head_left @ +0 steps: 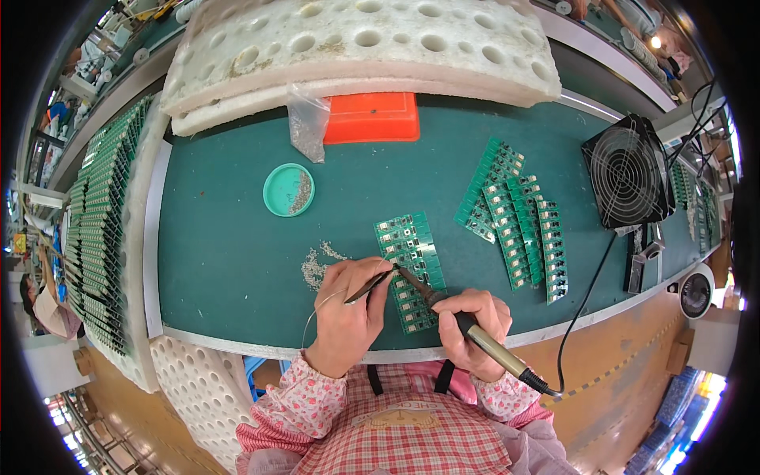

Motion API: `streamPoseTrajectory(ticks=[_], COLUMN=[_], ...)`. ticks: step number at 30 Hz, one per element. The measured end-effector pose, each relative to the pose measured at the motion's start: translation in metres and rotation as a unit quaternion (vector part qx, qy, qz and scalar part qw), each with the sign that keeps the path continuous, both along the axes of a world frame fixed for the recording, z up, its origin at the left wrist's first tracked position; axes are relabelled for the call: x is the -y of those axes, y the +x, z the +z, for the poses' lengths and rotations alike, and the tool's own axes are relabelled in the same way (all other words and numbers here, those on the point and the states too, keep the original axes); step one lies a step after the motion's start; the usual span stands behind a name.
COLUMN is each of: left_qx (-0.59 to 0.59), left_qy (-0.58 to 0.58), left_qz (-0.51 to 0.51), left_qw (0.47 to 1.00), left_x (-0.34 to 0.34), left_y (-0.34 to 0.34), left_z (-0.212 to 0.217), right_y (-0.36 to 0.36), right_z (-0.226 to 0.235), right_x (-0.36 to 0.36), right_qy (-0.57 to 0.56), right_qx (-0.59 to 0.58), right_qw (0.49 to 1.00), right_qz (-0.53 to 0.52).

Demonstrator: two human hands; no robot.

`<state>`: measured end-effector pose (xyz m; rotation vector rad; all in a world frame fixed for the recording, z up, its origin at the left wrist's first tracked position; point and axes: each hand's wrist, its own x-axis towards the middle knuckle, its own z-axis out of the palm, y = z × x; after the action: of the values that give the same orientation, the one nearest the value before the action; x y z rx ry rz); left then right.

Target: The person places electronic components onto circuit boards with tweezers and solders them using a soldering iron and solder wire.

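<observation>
The green-surfaced worktop (237,261) is bounded at the far side by stacked white perforated foam slabs (356,47) and at the left by a foam rack filled with upright green circuit boards (103,229). Its near edge runs just beyond the person's body. Open room lies mainly at left centre of the mat; the right side is crowded.

A black square cooling fan (629,170) stands at far right, with a fanned pile of green circuit board strips (514,222) between it and the work. An orange plastic tray (372,117) and a clear plastic bag (306,119) sit at the far edge, and a round teal dish holding small metal parts (289,190) lies nearer.

The panel of small green circuit boards in work (412,269) lies flat at near centre. The right hand (471,324) is closed around the handle of a soldering iron with a black-and-yellow grip (475,336), tip on the panel. The left hand (348,305) is closed, pinching a thin strand of solder wire (321,305) together with a slim dark tool, both meeting the tip.

Risks, in my judgement:
- The left fingers sit close to the hot tip; a slip would burn them.
- The iron's black cord (582,305) trails over the near edge; a snag could jerk the tip across the panel.
- Loose grey solder scraps (317,265) lie just left of the panel and could bridge contacts if dragged under it.
- The panel appears unclamped and could shift under pressure.
</observation>
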<state>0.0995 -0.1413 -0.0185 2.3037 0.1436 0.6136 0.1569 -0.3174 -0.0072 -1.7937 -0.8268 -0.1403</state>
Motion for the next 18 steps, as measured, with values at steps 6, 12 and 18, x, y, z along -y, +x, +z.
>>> streamPoseTrajectory(ticks=[6,12,18], left_qx=[0.002,0.007,0.015], left_qy=[0.001,0.010,-0.001], left_qz=[-0.001,-0.001,0.029], left_qw=[1.000,1.000,0.999], left_x=[0.000,0.001,-0.008], left_y=[0.000,-0.001,-0.014], left_z=[0.001,0.002,0.007], right_y=[-0.006,-0.016,-0.027], right_z=[-0.001,-0.006,-0.007], right_x=[0.008,0.025,0.026], right_qy=[0.018,-0.007,-0.044], right_qx=[0.018,0.020,0.047], right_qw=[0.998,0.996,0.996], right_qz=[-0.051,-0.092,-0.057])
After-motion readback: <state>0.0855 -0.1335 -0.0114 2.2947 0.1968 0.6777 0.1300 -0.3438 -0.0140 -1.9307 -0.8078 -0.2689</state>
